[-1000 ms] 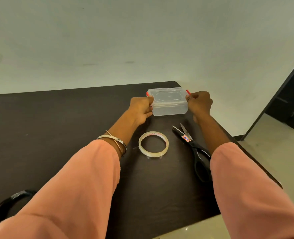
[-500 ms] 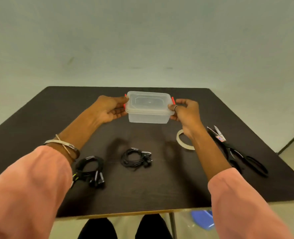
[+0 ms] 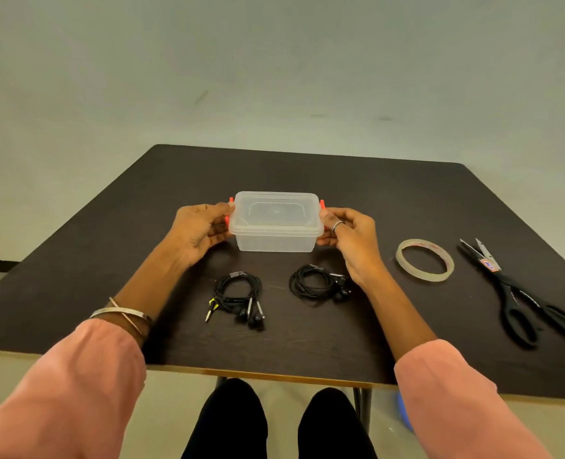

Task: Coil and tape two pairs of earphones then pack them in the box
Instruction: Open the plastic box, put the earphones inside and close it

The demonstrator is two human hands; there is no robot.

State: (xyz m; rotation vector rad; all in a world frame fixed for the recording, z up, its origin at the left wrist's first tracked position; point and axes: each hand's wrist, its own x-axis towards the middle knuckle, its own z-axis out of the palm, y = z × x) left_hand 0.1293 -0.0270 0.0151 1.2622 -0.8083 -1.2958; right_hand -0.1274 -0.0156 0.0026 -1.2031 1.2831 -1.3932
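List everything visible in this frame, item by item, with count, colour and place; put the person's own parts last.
box: one, clear plastic with red side clips, lid on, table centre, held at both ends.
earphones: two coiled black pairs, in front of the box; left pair, right pair.
tape roll: one, clear, flat on the table right of the box.
scissors: one, black handles, far right of the table.
table: one, dark brown.
left hand: grip on the box's left end; bangles at the wrist, pink sleeve.
right hand: grip on the box's right end; ring, pink sleeve.
legs: two, black trousers, under the table edge.
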